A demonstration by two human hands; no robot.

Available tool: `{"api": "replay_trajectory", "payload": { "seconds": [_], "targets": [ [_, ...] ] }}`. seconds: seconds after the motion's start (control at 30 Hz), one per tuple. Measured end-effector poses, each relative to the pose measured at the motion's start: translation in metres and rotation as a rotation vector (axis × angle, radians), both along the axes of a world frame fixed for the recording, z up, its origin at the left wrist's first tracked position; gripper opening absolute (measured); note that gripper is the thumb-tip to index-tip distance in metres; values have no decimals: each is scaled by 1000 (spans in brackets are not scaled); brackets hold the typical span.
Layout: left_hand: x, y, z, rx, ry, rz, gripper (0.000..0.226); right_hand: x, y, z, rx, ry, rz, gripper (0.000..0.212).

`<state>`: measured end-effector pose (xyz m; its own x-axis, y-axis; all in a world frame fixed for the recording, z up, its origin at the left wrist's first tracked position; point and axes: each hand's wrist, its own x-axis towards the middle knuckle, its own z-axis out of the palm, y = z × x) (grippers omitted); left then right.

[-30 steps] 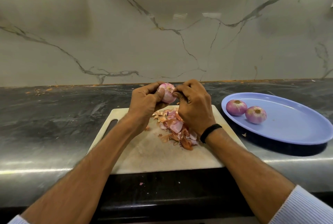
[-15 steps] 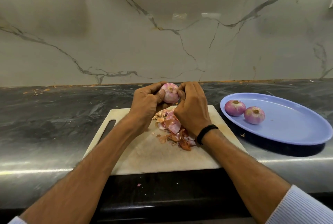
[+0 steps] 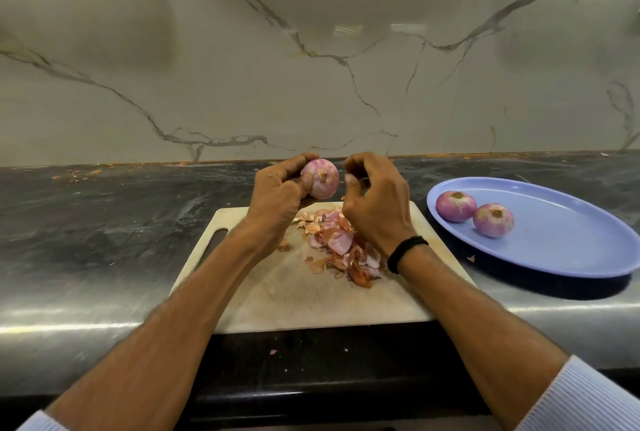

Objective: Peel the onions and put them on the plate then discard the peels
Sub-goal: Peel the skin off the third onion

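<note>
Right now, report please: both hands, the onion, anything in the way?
Left hand grips onion above cutting board's far edge. Right hand curled beside it, not touching. Only right hand between onion and blue plate.

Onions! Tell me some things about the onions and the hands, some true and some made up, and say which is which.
1. Two onions lie on the blue plate. True.
2. The left hand holds a third onion. True.
3. The peels are piled on the plate. False: they lie in a heap on the cutting board.
4. The band on the right wrist is red. False: the wristband is black.
5. The cutting board has a handle slot on its left side. True.
</note>
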<state>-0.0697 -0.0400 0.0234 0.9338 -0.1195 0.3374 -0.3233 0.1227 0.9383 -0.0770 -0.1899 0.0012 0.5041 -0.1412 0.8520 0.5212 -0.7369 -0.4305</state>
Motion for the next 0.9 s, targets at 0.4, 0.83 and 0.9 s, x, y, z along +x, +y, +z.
{"api": "replay_trajectory", "payload": {
  "seconds": [0.4, 0.83, 0.9],
  "targets": [
    [2, 0, -1, -35, 44, -4, 31, 0, 1, -2, -110, -81, 54, 2],
    [-1, -4, 2, -102, 110, -40, 29, -3, 2, 1, 13, 82, 40, 28],
    [0, -2, 2, -114, 110, -31, 30, -4, -2, 3, 75, 63, 48, 23]
  ]
}}
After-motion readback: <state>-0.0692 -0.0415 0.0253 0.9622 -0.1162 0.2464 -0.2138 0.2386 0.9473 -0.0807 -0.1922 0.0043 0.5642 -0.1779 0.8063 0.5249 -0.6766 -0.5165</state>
